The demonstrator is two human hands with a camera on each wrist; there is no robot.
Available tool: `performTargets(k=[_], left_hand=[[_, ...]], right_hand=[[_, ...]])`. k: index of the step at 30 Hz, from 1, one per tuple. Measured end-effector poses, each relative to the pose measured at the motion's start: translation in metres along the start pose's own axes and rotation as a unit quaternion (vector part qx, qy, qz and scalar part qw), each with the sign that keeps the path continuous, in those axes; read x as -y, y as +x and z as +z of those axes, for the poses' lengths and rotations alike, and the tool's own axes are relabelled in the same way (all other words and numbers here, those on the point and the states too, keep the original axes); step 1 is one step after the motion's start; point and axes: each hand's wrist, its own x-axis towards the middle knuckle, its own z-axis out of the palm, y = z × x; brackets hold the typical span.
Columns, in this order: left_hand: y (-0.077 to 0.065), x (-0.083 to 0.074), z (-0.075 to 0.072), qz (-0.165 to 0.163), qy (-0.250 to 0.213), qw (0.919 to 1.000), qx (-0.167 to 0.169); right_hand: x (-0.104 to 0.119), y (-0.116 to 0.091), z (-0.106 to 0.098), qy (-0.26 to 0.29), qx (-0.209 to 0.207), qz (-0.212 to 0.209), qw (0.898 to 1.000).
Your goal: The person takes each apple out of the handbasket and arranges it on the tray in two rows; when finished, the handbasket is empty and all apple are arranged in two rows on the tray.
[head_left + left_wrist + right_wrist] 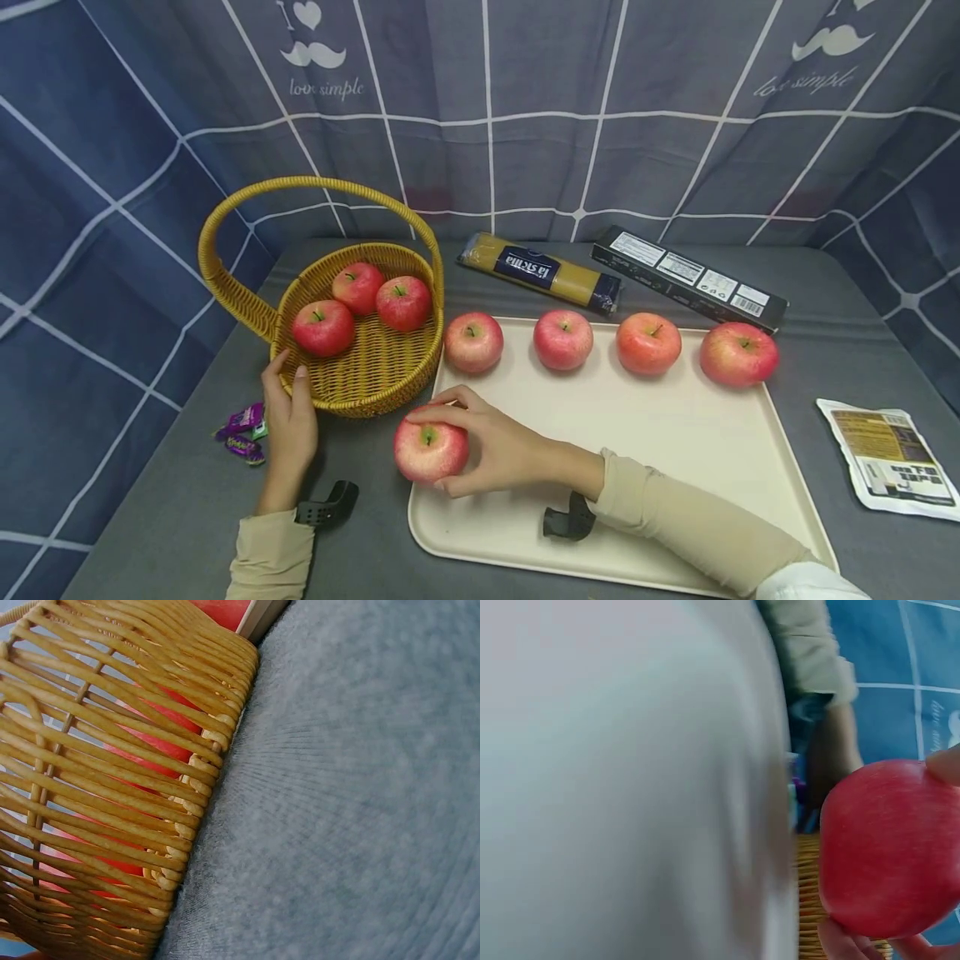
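Note:
My right hand (498, 446) grips a red apple (431, 447) over the left edge of the cream tray (600, 450). In the right wrist view the same apple (889, 847) shows with fingertips around it. My left hand (291, 425) holds the near left rim of a woven basket (360, 406) with a tall arched handle. Three red apples (323, 328) lie inside the basket, toward its back. Through the weave (112, 772) in the left wrist view, patches of red show; the left fingers are mostly out of that view.
Several apples (563, 340) stand in a row along the tray's far edge. Behind them lie a pasta packet (540, 271) and a long black box (690, 277). A white pouch (888, 457) rests right of the tray. Purple-wrapped sweets (243, 433) lie left of the left hand.

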Motion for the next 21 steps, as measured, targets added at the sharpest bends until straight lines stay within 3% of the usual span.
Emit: performTargets(k=[6,14,21], left_hand=[[0.001,0.0,0.0,-0.001,0.003,1.0,0.0],[0.001,0.0,-0.002,-0.002,0.005,1.0,-0.007],[0.0,0.0,-0.001,-0.003,0.003,1.0,-0.002]], right_hand=[[-0.013,-0.017,0.008,-0.034,0.016,-0.012,0.999],[-0.012,-0.023,0.006,-0.062,0.066,-0.002,0.996],[-0.008,-0.023,-0.009,-0.079,0.102,0.041,0.991]])
